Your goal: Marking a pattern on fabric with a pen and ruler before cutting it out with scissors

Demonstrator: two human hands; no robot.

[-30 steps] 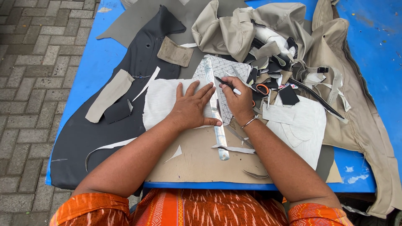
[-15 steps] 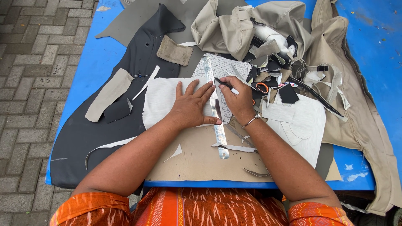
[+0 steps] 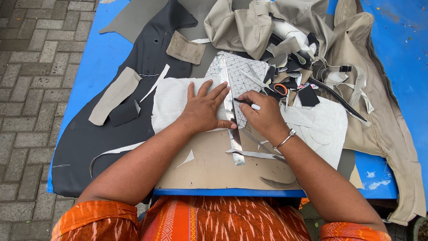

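Observation:
My left hand [image 3: 206, 108] lies flat, fingers spread, on a white fabric piece [image 3: 171, 102] and pins down a clear plastic ruler [image 3: 233, 138] that runs toward me. My right hand [image 3: 263, 114] grips a black-and-white pen [image 3: 247, 103] with its tip at the ruler's right edge. The tip rests on a white cloth with a drawn grid of lines [image 3: 243, 76]. Under these lies a tan sheet [image 3: 214, 165] on the blue table [image 3: 96, 58]. A metal bracelet circles my right wrist.
A large black cloth [image 3: 102, 138] covers the table's left part, with beige offcuts [image 3: 115, 94] on it. A heap of khaki garments [image 3: 263, 22] and dark scraps sits at the back right. Orange-handled scissors [image 3: 280, 89] lie near my right hand. Brick paving lies to the left.
My right hand with the pen has slid slightly toward me along the ruler's edge. My left hand stays pressed flat in the same place.

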